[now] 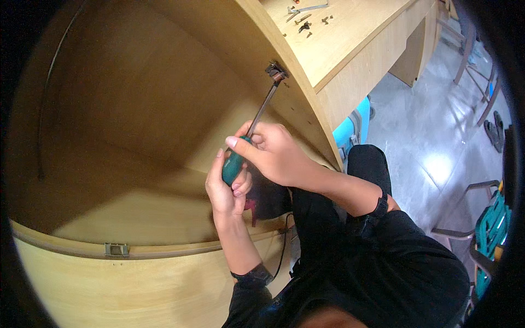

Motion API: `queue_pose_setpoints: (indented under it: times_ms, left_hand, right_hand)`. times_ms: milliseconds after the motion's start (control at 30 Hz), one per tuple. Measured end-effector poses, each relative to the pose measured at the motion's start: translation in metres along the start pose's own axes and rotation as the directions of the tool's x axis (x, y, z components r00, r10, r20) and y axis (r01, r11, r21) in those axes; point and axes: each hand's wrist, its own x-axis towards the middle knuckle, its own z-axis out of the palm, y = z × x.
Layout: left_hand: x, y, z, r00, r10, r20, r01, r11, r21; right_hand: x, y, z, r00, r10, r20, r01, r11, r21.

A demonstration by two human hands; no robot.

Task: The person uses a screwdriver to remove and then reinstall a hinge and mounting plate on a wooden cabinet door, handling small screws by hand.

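Observation:
A screwdriver [234, 167] with a dark green handle and a long metal shaft slants up and to the right. My left hand [221, 191] is closed around the lower part of its handle. Higher up, where handle meets shaft, my right hand [270, 150] grips it with thumb and fingers. The shaft's far end meets a small dark metal fitting [277, 71] on the inner face of the cabinet's side panel [314, 123]. Whether the tip sits in a screw is too small to tell. Small holes show in the panel below the fitting.
A wooden desk [355, 33] adjoins on the right, with several loose screws and metal parts [303, 23] on it. Another metal fitting [116, 250] sits on the cabinet's near edge. A blue case [353, 128] stands beneath the desk. Chair legs [481, 186] and slippers [495, 131] are at far right.

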Motion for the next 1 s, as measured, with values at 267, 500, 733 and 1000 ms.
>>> queue_pose_setpoints:
  times_ms: [267,500,733,1000]
  left_hand:
    - [0.007,-0.023,-0.001,0.463,0.876,0.137,-0.581,0.183,0.793]
    - [0.002,-0.016,-0.004,0.352,0.911,0.215,-0.589,0.037,0.807]
    - [-0.005,-0.021,0.000,0.692,0.722,0.008,-0.571,0.542,0.617]
    - [-0.018,-0.030,0.017,0.895,0.394,-0.207,-0.335,0.903,0.269]
  right_hand:
    - [-0.012,0.002,0.002,0.992,-0.082,0.093,0.031,0.893,0.448]
    - [-0.006,-0.004,0.009,0.992,-0.020,0.127,-0.028,0.928,0.371]
    - [-0.011,-0.001,0.006,0.997,0.029,0.065,-0.049,0.940,0.336]
    - [-0.018,-0.003,-0.002,0.997,0.071,0.011,-0.071,0.972,0.222]
